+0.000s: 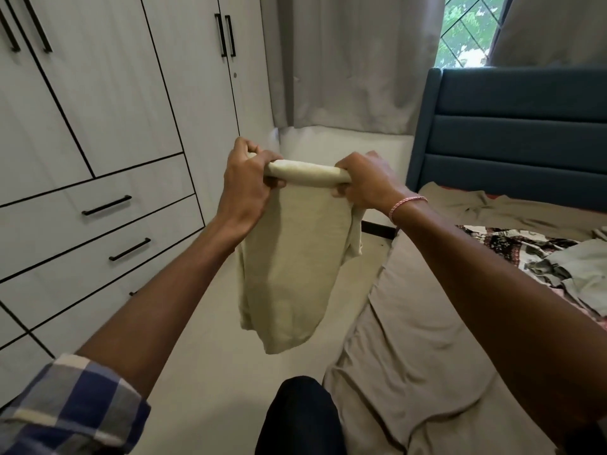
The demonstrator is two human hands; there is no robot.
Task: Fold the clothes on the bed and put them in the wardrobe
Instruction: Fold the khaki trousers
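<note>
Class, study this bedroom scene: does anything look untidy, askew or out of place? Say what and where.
Yes. A patterned garment and a grey-green garment lie crumpled, unfolded, on the bed at the right. The cream garment, held up over the floor, hangs unevenly: a flap droops off its right edge.

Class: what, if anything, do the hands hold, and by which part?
The left hand and right hand grip the cream garment by the two ends of its rolled top edge; the rest hangs.
</note>
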